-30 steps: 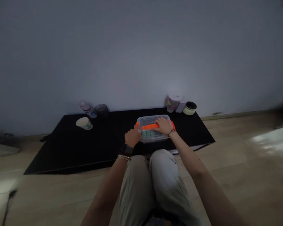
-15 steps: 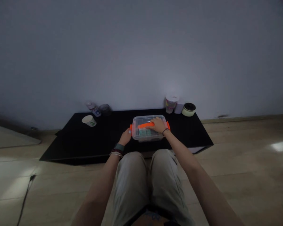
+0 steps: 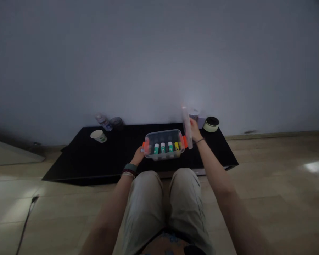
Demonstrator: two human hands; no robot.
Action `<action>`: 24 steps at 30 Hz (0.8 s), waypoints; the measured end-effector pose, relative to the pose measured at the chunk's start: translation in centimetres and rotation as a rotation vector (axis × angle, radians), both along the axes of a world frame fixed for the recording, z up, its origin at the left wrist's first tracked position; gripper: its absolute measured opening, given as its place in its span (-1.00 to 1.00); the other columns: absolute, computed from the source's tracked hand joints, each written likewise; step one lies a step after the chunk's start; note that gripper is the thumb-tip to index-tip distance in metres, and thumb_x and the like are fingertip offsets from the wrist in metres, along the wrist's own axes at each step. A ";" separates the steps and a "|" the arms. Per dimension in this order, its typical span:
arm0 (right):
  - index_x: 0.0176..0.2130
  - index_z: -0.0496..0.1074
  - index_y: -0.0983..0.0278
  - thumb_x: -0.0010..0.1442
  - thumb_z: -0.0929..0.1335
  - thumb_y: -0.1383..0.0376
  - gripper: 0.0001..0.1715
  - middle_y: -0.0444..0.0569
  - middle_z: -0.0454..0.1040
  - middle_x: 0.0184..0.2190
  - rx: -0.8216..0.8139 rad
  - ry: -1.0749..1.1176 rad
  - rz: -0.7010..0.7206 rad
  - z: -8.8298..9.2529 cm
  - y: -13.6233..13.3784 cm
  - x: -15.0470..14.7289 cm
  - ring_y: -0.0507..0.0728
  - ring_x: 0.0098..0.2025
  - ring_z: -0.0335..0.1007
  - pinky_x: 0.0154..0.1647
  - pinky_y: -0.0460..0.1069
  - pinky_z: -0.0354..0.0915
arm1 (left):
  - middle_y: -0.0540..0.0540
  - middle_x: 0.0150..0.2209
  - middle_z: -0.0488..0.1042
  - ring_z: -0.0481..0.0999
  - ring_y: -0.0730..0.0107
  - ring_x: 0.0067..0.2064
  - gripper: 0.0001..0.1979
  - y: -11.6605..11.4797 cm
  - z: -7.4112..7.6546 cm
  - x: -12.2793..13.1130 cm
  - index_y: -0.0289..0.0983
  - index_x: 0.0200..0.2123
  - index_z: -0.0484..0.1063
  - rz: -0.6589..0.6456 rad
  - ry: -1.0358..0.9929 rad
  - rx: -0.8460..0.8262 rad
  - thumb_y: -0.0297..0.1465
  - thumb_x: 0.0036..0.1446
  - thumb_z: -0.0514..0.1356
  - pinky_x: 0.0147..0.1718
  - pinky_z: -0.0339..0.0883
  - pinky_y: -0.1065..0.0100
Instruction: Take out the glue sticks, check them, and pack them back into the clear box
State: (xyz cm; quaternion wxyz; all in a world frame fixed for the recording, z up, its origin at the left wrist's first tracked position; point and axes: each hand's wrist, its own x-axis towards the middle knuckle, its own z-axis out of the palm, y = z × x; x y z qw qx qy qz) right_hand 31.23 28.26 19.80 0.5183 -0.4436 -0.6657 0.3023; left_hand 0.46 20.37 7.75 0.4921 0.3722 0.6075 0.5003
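A clear plastic box (image 3: pixel 163 146) with orange side clips sits on a low black table (image 3: pixel 117 156) in front of my knees. Its top is off, and several small bottles with green, white and yellow caps stand inside. My left hand (image 3: pixel 137 156) is closed on the box's left end near the orange clip. My right hand (image 3: pixel 194 130) holds the clear lid (image 3: pixel 186 127) upright, just right of the box.
A paper cup (image 3: pixel 98 135), a small bottle (image 3: pixel 103 121) and a dark round container (image 3: pixel 116 122) stand at the table's back left. A plastic cup (image 3: pixel 194 114) and a pale round tin (image 3: pixel 211 123) stand at the back right. A cable (image 3: pixel 25 221) lies on the wooden floor at left.
My right hand has lifted the lid off the box and swung it upright to the right. The bottles inside now show. My left hand stays at the box's left end.
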 end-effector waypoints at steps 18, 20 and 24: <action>0.08 0.38 0.45 0.36 0.27 0.06 -0.46 0.33 0.49 0.01 -0.689 -1.170 -0.316 -11.6 -4.8 13.2 0.27 0.05 0.48 -0.08 0.00 0.28 | -0.06 -0.37 0.49 0.49 0.33 -0.34 -0.54 -1.6 -3.1 -0.6 -0.29 -0.30 0.37 0.013 -0.013 -0.023 0.01 0.02 0.23 -0.28 0.42 0.28; 0.11 0.35 0.43 0.35 0.29 0.16 -0.53 0.31 0.46 0.05 -0.599 -1.134 -0.382 -10.7 -4.6 12.1 0.27 0.04 0.46 -0.09 0.00 0.29 | -0.11 -0.34 0.52 0.53 0.26 -0.30 -0.50 -2.0 -3.5 -0.8 -0.30 -0.27 0.38 0.011 0.016 -0.015 0.05 0.03 0.21 -0.25 0.44 0.23; 0.01 0.41 0.36 0.37 0.21 0.24 -0.66 0.21 0.48 -0.02 -0.218 -0.967 -0.380 -6.1 -3.5 7.3 0.22 0.01 0.43 -0.04 0.00 0.28 | -0.28 -0.05 0.52 0.52 0.11 0.01 -0.50 -3.1 -2.7 -0.3 -0.32 -0.04 0.36 0.090 0.226 0.110 -0.02 0.17 0.15 0.05 0.37 0.06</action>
